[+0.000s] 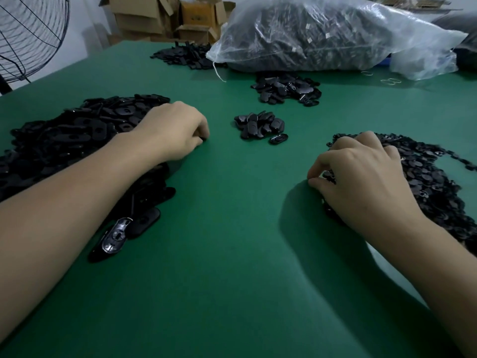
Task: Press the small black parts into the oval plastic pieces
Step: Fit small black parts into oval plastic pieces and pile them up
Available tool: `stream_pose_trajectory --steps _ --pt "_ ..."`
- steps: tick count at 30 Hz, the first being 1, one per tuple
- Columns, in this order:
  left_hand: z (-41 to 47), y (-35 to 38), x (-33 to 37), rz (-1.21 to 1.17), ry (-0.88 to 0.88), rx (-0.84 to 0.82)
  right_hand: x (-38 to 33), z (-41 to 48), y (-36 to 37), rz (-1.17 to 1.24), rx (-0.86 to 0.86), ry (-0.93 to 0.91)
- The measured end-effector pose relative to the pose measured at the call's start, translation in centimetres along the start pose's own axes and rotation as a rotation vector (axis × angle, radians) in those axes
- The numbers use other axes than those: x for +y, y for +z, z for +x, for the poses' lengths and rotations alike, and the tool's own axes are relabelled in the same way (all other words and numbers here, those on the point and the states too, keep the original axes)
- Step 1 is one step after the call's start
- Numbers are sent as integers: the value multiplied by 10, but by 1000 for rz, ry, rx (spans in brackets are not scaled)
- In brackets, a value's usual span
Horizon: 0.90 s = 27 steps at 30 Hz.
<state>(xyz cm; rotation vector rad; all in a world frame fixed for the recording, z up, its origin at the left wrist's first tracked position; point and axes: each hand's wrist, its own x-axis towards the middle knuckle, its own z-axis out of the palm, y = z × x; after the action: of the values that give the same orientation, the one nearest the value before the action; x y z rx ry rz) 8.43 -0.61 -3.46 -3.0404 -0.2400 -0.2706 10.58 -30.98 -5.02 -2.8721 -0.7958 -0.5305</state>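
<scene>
Left hand (173,133) sits at the edge of the oval pieces (77,130) heap, fingers curled down onto the green table (219,254) — can't tell if it grips anything. Right hand (361,182) is on the small black parts (433,182) pile, thumb and forefinger pinching some at its near edge. A smaller heap (260,124) lies further back, between the hands.

This is a small assembly workshop. Heaps of black plastic parts (64,140) cover a green counter (219,254). A bulging clear sack (322,34) of more lies far across it, with stacked cardboard boxes (160,16) and a caged fan (28,34) beyond.
</scene>
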Motion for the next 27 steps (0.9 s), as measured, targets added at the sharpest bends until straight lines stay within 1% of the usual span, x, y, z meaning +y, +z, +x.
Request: stream_pose_trajectory --steps 2,5,6,7,8,11,12,13,15,18,20,23,27 --pt "-10 -7 9 -3 104 1 3 1 -1 -14 14 10" --pt "-28 -14 24 23 181 98 7 3 -3 -42 -12 46" --pt "-35 -16 29 0 189 111 7 3 -3 -40 -27 47" --pt "-42 -17 32 -97 183 97 7 3 -3 -34 -34 41" --pt "-49 -18 37 -282 160 61 6 3 -2 -28 -34 33" --pt "-73 -22 49 -1031 10 -152 6 3 -2 -17 -31 18" --pt "-81 -22 53 -1210 -37 -206 6 3 -2 -18 -35 19" --pt "-88 -22 57 -1337 -75 -244 7 3 -2 -20 -40 19" --pt "-99 -20 63 -1504 -134 -301 7 3 -1 -16 -48 18" --pt "-113 -16 68 -1643 -164 -416 5 2 -1 10 -54 8" --pt "-122 -13 70 -1661 -118 -464 4 2 -1 35 -54 -9" --pt "-134 -9 72 -1605 -62 -444 5 2 0 68 -48 -36" --pt "-146 -5 69 -1624 -63 -428 5 3 -1 129 -56 -77"
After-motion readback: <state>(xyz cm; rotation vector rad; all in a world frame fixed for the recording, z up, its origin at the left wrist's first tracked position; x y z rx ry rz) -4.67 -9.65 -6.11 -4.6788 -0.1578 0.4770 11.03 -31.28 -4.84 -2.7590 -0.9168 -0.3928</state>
